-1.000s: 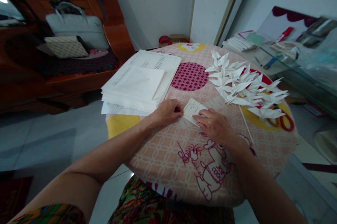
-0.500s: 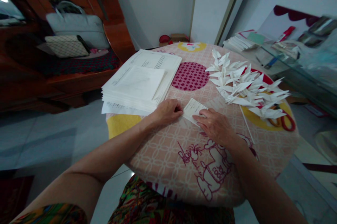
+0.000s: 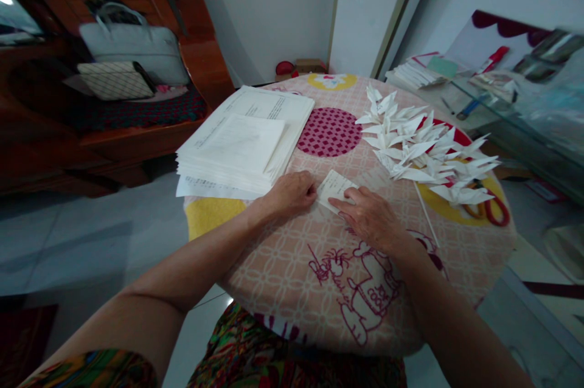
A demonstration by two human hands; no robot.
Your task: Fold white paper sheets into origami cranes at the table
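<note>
The left hand (image 3: 294,193) is curled in, with its fingertips at the left corner of a small folded paper (image 3: 335,186); whether it pinches that corner, I cannot tell. The right hand (image 3: 367,214) has its fingertips on the paper's right side, with a gap between some of the fingers; the undersides are hidden, so I cannot tell whether anything is pinched there. The paper lies between the two hands, around the middle of the round table, with a few lines of print on its upper face.

Just beyond the left hand, a thick stack of paper (image 3: 280,107) reaches toward the table's left edge, with smaller white sheets (image 3: 246,135) on top. To the right of the folded paper, a thin white stick (image 3: 426,214) points toward the near edge. Past it, many pointed white paper shapes (image 3: 424,148) crowd together along the right edge, partly covering a pair of scissors (image 3: 498,208) with a red handle.

A patterned cloth (image 3: 274,266) covers the table. Well apart, off the left edge, a wooden seat (image 3: 137,138) carries a pale handbag (image 3: 132,50) and a checked purse (image 3: 114,81). Off the right edge, more papers (image 3: 413,73) lie piled near a glass shelf.
</note>
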